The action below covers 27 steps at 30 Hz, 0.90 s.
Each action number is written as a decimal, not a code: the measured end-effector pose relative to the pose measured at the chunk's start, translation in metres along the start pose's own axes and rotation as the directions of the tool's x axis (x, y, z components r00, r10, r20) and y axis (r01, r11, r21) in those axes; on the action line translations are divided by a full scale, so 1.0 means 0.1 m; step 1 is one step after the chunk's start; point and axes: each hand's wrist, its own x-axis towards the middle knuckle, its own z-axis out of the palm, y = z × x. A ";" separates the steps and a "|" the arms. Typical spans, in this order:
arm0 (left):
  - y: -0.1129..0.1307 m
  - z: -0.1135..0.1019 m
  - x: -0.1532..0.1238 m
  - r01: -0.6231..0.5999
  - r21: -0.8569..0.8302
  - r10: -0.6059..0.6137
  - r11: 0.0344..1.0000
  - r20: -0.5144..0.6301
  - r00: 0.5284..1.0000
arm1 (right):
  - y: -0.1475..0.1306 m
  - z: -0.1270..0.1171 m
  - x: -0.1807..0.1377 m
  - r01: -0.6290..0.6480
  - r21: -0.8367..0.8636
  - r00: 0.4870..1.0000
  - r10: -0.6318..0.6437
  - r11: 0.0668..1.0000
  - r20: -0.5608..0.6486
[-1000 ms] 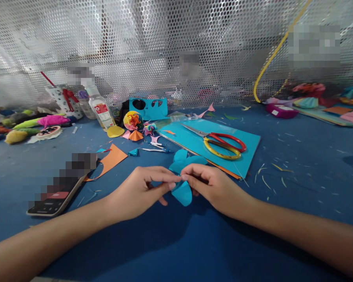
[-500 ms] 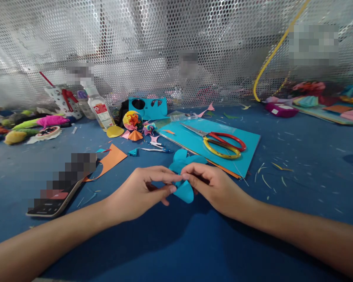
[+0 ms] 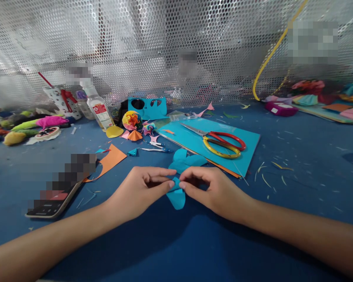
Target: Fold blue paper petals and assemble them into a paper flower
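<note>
Between my hands is a folded blue paper piece (image 3: 176, 199) with a rounded lower end. My left hand (image 3: 144, 188) pinches its left side between thumb and fingers. From the right, my right hand (image 3: 207, 190) grips its upper edge with thumb and forefinger. Just beyond my fingertips, more blue paper cutouts (image 3: 181, 158) with rounded ends lie on the table. Scissors (image 3: 223, 143) with one red and one yellow handle rest on a stack of blue paper (image 3: 247, 147) past my right hand.
A phone (image 3: 61, 196) and an orange paper scrap (image 3: 113, 158) lie at left. Farther back stand a glue bottle (image 3: 100, 109), a patterned cup (image 3: 59, 100) and paper flowers (image 3: 131, 120). A purple tape dispenser (image 3: 281, 109) sits near the perforated metal screen (image 3: 223, 58).
The blue paper piece between my hands has turned and shifted slightly left, its rounded end now pointing straight down. My right fingers have moved a little left with it.
</note>
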 end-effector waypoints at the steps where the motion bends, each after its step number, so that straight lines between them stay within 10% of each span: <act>1: 0.00 0.00 0.00 0.012 -0.008 -0.012 1.000 -0.001 1.000 | 0.00 0.00 0.00 -0.015 -0.002 1.000 0.015 1.000 0.014; 19: -0.02 -0.06 0.07 0.111 -0.194 -0.090 0.975 0.115 0.989 | -0.03 0.02 0.00 -0.058 0.079 0.992 0.049 0.995 0.116; 27: 0.00 -0.06 0.05 0.026 -0.025 -0.024 0.999 0.078 0.997 | 0.00 0.02 -0.01 -0.113 0.085 0.983 0.099 0.990 0.154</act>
